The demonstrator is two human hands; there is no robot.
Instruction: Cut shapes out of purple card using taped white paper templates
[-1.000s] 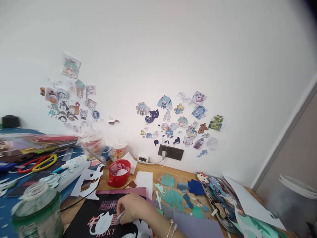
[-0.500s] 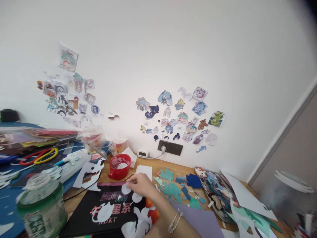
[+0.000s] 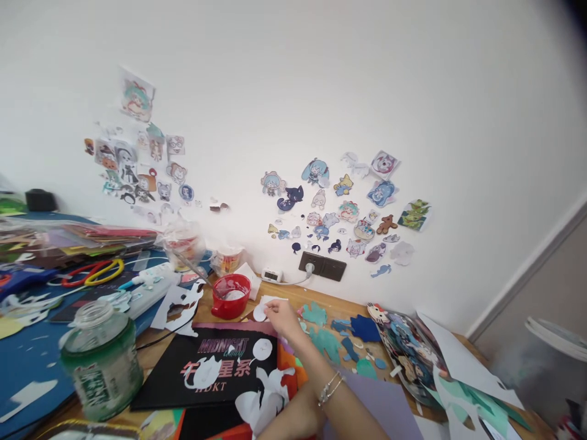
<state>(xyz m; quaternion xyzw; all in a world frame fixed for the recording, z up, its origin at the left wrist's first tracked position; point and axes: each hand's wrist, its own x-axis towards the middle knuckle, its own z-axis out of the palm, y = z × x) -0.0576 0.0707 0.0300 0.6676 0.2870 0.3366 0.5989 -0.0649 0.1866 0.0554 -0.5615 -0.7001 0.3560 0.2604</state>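
My right hand (image 3: 280,316), wearing a white beaded bracelet on its wrist, pinches a small white paper disc (image 3: 260,312) over a white sheet near the wall. A second similar paper disc (image 3: 262,349) lies on the black box lid (image 3: 169,379) with pink lettering. On that lid there is also a white paper cutout (image 3: 204,371). To the left of my hand stands a red cup (image 3: 232,297) with something white inside. Another forearm, seemingly my left, crosses low under the right one; its hand is hidden.
A green-tinted glass jar (image 3: 101,360) stands at the left on a blue mat. Red and yellow scissors (image 3: 105,272) lie behind it. Teal and blue paper scraps (image 3: 325,342) are scattered right of my hand. A socket (image 3: 323,267) holds a plug.
My right hand has moved away toward the wall with a paper disc, off the lid. The other disc stays on the lid. A second forearm shows more plainly. The view has shifted slightly.
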